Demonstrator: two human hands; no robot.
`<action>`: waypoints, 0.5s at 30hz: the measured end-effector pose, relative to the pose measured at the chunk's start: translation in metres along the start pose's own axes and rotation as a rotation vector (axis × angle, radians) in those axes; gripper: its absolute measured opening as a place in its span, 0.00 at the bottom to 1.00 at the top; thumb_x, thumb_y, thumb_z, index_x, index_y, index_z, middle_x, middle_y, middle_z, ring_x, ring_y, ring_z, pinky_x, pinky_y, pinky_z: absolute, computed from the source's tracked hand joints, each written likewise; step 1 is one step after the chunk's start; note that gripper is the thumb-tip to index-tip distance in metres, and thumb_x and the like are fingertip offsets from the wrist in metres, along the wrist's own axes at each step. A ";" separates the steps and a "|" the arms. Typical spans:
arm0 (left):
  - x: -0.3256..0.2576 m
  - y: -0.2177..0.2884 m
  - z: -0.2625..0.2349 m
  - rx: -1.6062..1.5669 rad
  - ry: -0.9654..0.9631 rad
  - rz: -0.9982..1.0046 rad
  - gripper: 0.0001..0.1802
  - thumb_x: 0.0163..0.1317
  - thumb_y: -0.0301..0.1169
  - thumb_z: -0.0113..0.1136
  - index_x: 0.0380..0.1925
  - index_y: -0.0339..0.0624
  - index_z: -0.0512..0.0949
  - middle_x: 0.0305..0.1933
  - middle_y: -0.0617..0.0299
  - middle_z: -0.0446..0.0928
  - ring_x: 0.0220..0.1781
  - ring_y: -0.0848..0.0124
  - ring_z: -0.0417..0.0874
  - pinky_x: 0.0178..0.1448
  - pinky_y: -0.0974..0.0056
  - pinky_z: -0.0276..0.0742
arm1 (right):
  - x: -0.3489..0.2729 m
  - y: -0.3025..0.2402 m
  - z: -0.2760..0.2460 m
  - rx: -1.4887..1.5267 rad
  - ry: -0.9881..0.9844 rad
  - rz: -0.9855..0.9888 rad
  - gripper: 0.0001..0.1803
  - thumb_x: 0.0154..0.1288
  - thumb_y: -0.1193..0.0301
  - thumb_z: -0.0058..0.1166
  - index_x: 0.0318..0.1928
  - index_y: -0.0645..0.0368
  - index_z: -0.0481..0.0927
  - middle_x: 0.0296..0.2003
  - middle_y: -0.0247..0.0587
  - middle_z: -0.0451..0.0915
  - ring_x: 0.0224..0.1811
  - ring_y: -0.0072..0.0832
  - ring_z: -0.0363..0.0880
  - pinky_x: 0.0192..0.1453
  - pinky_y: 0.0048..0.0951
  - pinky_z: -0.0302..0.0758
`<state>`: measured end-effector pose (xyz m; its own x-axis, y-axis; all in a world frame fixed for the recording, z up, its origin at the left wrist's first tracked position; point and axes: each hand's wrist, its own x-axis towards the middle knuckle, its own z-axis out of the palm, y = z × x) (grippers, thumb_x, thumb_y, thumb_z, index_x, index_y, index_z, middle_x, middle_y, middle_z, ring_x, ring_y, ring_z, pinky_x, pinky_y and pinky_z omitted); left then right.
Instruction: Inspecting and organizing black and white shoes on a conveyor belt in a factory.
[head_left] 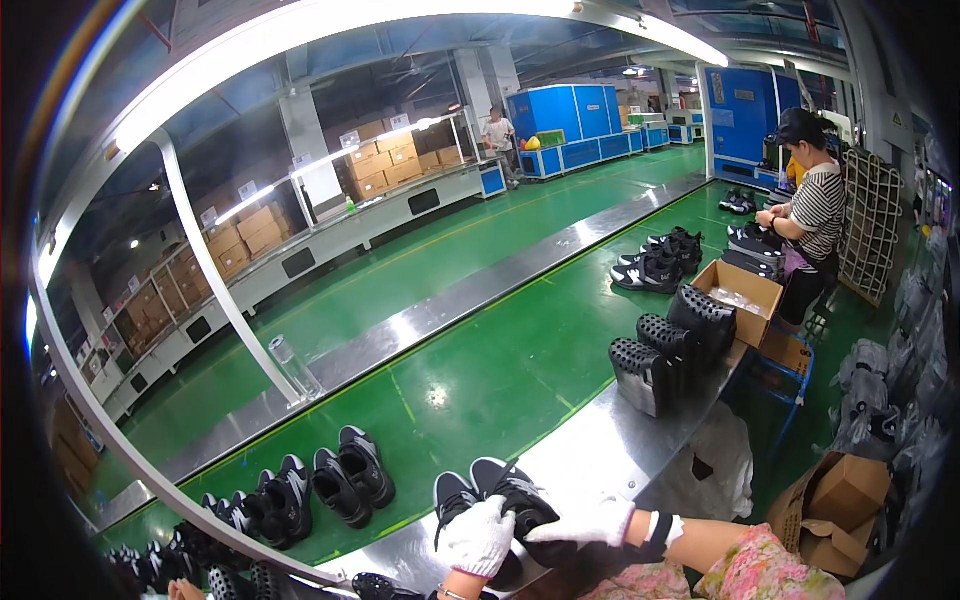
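**Fingers of both gloved hands on one black sneaker, near worktop edge**

Fingers of left hand (480,535) curled over the heel end of a black sneaker (515,500), white glove on, looks like a closed grip. Right hand (590,522) fingers lie fairly flat along the sneaker's side, pressing or steadying; can't tell if they wrap under. Two-hand hold probably to keep the shoe square while handling it.

Sneaker sits at the near edge of the steel worktop (600,450), its mate (452,497) just beside it on the left.

Further left, on the green conveyor belt (480,380), two more black sneaker pairs (350,475) (280,495) toes pointing away, likely for pickup in sequence. Black perforated shoe moulds (665,345) stand upright at the worktop's far end, next to an open cardboard box (745,295). Another worker (815,215) sits beyond, by more sneakers.
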<state>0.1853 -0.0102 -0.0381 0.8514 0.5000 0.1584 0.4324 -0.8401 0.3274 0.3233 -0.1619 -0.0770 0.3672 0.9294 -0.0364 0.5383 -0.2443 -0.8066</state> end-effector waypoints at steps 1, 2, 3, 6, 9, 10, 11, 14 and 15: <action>0.001 0.007 -0.003 0.060 0.020 0.061 0.14 0.62 0.43 0.61 0.41 0.48 0.84 0.34 0.52 0.85 0.37 0.54 0.87 0.43 0.52 0.82 | -0.002 0.001 -0.002 -0.001 0.006 0.014 0.40 0.61 0.44 0.64 0.62 0.63 0.76 0.51 0.55 0.82 0.54 0.45 0.81 0.61 0.40 0.75; 0.001 0.013 -0.005 0.119 0.040 0.122 0.12 0.62 0.42 0.62 0.38 0.47 0.83 0.31 0.53 0.84 0.35 0.54 0.87 0.40 0.51 0.82 | -0.004 0.000 -0.006 -0.050 0.067 -0.007 0.39 0.60 0.42 0.64 0.58 0.62 0.78 0.48 0.53 0.84 0.50 0.45 0.81 0.58 0.40 0.77; 0.001 0.016 -0.006 0.118 0.036 0.114 0.12 0.62 0.42 0.62 0.38 0.47 0.83 0.31 0.53 0.84 0.35 0.54 0.87 0.40 0.51 0.82 | -0.002 -0.006 -0.011 -0.097 0.115 -0.041 0.38 0.58 0.41 0.65 0.54 0.62 0.80 0.45 0.50 0.85 0.47 0.44 0.82 0.54 0.41 0.78; -0.001 0.018 -0.008 0.104 0.054 0.365 0.06 0.62 0.36 0.60 0.30 0.48 0.77 0.24 0.56 0.81 0.26 0.55 0.85 0.30 0.51 0.79 | 0.006 -0.013 -0.004 0.081 0.088 -0.065 0.27 0.66 0.49 0.59 0.53 0.59 0.81 0.45 0.48 0.85 0.46 0.42 0.82 0.54 0.39 0.78; -0.006 0.030 0.005 0.170 0.147 0.446 0.03 0.59 0.31 0.57 0.27 0.47 0.76 0.22 0.56 0.79 0.21 0.58 0.84 0.26 0.54 0.77 | 0.032 0.039 0.035 0.308 0.128 -0.130 0.18 0.73 0.58 0.50 0.51 0.56 0.82 0.44 0.49 0.85 0.44 0.41 0.82 0.53 0.38 0.78; -0.008 0.029 0.007 0.199 0.178 0.432 0.03 0.59 0.31 0.57 0.27 0.47 0.76 0.21 0.57 0.78 0.21 0.59 0.84 0.26 0.55 0.77 | 0.032 0.025 0.034 0.202 0.121 -0.027 0.18 0.72 0.58 0.49 0.50 0.56 0.82 0.45 0.50 0.84 0.45 0.42 0.82 0.53 0.38 0.77; -0.009 0.028 0.009 0.229 0.208 0.417 0.03 0.59 0.30 0.58 0.27 0.46 0.76 0.21 0.57 0.78 0.21 0.59 0.84 0.25 0.55 0.76 | 0.030 0.012 0.030 0.094 0.109 0.073 0.18 0.72 0.58 0.48 0.49 0.57 0.82 0.46 0.51 0.84 0.45 0.42 0.82 0.53 0.39 0.77; -0.006 0.026 0.012 0.268 0.207 0.331 0.07 0.58 0.35 0.62 0.29 0.48 0.75 0.22 0.60 0.76 0.23 0.61 0.82 0.28 0.56 0.75 | 0.023 -0.014 0.012 0.089 0.162 -0.113 0.19 0.69 0.59 0.51 0.50 0.60 0.80 0.44 0.54 0.84 0.46 0.49 0.83 0.53 0.42 0.77; -0.007 0.024 0.008 0.248 0.215 0.312 0.09 0.57 0.37 0.64 0.30 0.48 0.75 0.24 0.60 0.75 0.25 0.61 0.82 0.30 0.55 0.75 | 0.013 -0.020 0.008 0.091 0.200 -0.137 0.19 0.69 0.59 0.52 0.51 0.61 0.79 0.44 0.56 0.84 0.46 0.50 0.83 0.53 0.42 0.77</action>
<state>0.1922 -0.0360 -0.0390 0.8826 0.2249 0.4129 0.2450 -0.9695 0.0045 0.3112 -0.1430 -0.0659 0.4436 0.8765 0.1870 0.5259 -0.0856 -0.8462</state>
